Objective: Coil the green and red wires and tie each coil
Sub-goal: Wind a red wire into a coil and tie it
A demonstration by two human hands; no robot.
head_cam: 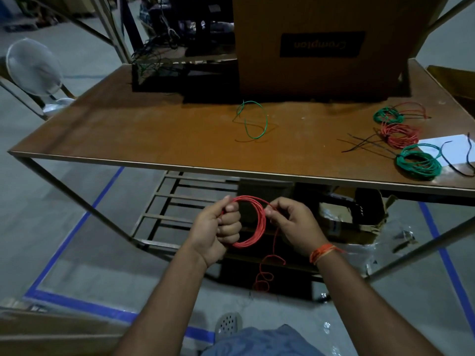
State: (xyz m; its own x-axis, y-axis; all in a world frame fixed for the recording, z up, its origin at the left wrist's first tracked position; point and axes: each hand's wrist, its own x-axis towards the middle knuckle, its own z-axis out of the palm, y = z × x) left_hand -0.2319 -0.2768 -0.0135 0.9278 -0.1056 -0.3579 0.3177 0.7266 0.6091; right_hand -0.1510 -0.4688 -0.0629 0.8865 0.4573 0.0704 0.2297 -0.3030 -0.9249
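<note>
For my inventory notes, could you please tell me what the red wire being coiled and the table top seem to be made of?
Red wire: apparently matte plastic insulation, since it bends smoothly into loops; its core is not visible. Table top: probably brown laminated board, flat with a soft sheen, on a metal frame.

Only legible text: "Crompton" in light letters on a dark label, upper right of centre in the frame, reading upside down from this view. Label sits on the front face of the big cardboard box standing on the table.
</note>
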